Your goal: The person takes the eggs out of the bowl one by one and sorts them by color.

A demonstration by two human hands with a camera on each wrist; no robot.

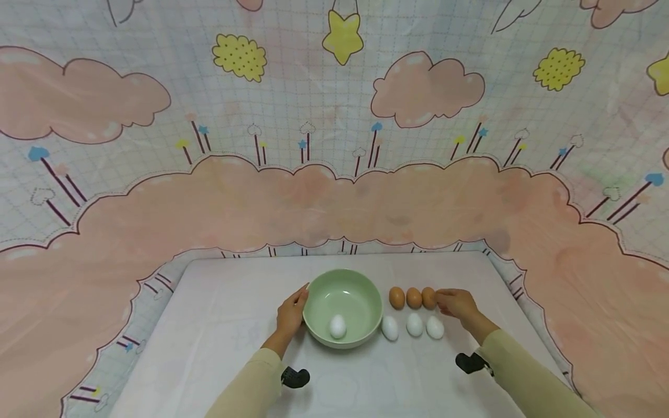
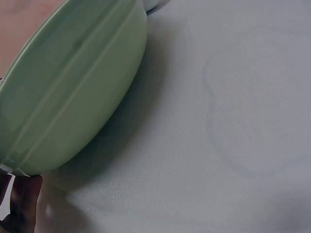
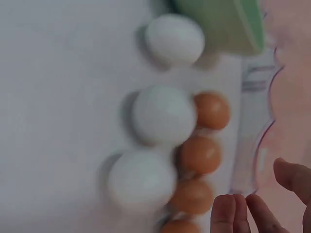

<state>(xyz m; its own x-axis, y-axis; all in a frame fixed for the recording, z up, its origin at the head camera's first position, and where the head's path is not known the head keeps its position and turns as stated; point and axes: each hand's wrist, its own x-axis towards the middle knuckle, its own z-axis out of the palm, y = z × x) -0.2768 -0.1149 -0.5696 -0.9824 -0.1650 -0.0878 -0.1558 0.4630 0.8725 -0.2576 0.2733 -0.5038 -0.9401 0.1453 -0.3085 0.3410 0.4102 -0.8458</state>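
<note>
A light green bowl stands on the white-covered table with one white egg inside. My left hand grips the bowl's left side near the rim; part of its fingers shows under the bowl's edge in the left wrist view. To the right of the bowl is a row of brown eggs, with three white eggs in front of it. My right hand reaches over the right end of the brown row, thumb apart from the fingers and nothing between them. Several brown eggs show in the right wrist view.
White cloth covers the table. Behind and around it hangs a patterned curtain with pink clouds and stars. Black wrist cameras are strapped below both sleeves. The nearest white egg lies close to the bowl's right side.
</note>
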